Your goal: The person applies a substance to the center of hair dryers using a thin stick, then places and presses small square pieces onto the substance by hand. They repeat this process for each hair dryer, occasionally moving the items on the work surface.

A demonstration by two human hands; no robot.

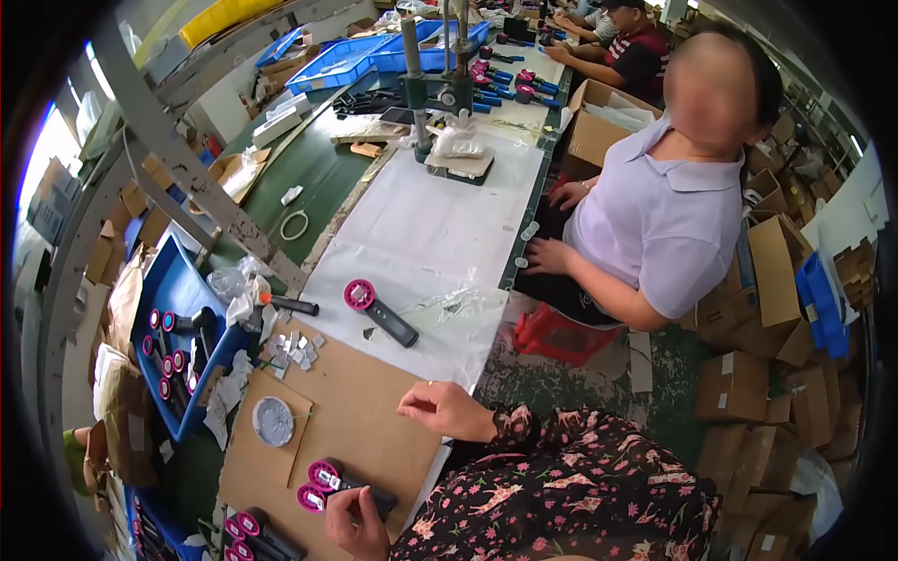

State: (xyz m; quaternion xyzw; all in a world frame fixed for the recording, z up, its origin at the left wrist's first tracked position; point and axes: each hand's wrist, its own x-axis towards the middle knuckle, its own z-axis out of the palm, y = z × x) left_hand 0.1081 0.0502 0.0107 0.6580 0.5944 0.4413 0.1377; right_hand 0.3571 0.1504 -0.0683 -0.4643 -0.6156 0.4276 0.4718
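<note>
Over the brown cardboard on the near bench, my right hand (444, 409) is raised with its fingers curled in and the thumb against them; whatever they hold, if anything, is too small to make out. My left hand (357, 525) is lower and further left, fingers bent in a pinch right beside a pair of dark handheld devices (325, 475) with round pink-rimmed heads. It overlaps their handles, and contact cannot be judged. Another such device (383, 316) lies on the white sheet ahead. A round tub of grey paste (273, 421) stands on the cardboard (360, 393).
Small silvery squares (297, 352) lie by a screwdriver-like tool (292, 304). A blue bin (168, 271) of devices sits left; more devices (245, 535) lie near left. A bench press (449, 103) stands ahead. A seated person (645, 206) is at the right, with cartons (734, 383) behind.
</note>
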